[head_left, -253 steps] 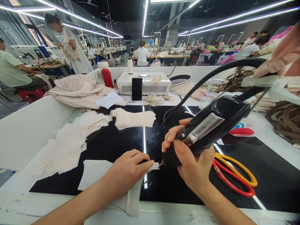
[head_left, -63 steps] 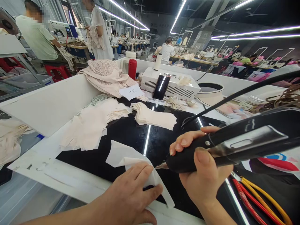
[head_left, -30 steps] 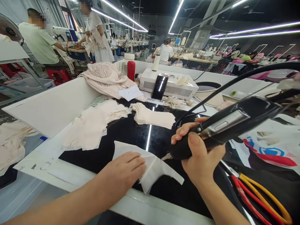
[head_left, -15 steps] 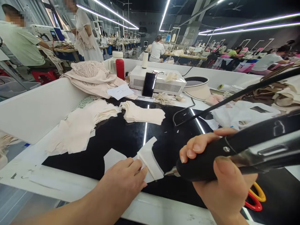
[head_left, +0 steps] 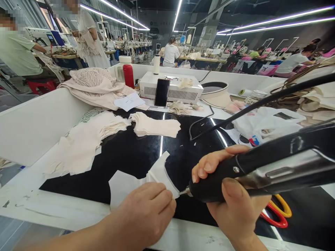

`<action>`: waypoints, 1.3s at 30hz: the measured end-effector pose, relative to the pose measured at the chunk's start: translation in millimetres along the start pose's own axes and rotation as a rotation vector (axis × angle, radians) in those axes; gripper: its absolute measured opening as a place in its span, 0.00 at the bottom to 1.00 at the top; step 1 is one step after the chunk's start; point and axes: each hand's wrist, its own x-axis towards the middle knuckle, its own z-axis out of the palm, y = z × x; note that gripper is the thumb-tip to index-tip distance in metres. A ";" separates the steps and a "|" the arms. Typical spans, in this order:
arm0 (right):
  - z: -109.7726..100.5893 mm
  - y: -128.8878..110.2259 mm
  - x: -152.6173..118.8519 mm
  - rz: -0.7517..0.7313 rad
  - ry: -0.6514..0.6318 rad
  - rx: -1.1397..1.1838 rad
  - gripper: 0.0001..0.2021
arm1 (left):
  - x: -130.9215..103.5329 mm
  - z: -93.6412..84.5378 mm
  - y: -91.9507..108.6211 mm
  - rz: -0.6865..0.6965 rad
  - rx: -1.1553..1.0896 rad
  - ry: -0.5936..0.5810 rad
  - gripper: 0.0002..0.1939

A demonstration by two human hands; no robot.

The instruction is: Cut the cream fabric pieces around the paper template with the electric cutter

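Observation:
My left hand (head_left: 149,209) is closed, its fingertips pinching the near edge of a white fabric piece (head_left: 124,186) that has a seam strip across it. That piece lies on the black tabletop. Wrapped in my right hand (head_left: 235,209) is a black corded hand tool (head_left: 269,157) with a metal lever along its side. The tool's narrow metal tip (head_left: 185,191) meets the fabric's right corner, close to my left fingers. Red and yellow scissor handles (head_left: 277,219) show beyond my right wrist; the blades are hidden.
Cream fabric stacks (head_left: 78,144) (head_left: 157,124) lie on the black surface (head_left: 117,153). Behind them are a white vented box (head_left: 170,87), a phone (head_left: 162,92) and a red bottle (head_left: 128,76). A black cable (head_left: 261,104) crosses the right side. Other people sit or stand beyond the low white walls.
My left hand has shifted right and nearer along the fabric, towards its corner by the tool tip. The view has turned slightly, and the right hand still grips the tool.

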 end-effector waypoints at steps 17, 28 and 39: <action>5.2 -6.0 0.8 0.010 0.022 -0.030 0.17 | -2.6 25.5 -13.7 0.049 -0.034 -0.009 0.08; 7.7 -5.6 2.7 0.014 0.034 -0.026 0.19 | -11.3 33.4 -12.2 -0.056 -0.096 -0.028 0.10; 11.0 -2.7 7.1 0.003 0.112 -0.015 0.18 | -11.1 31.5 -9.7 -0.118 -0.109 -0.026 0.09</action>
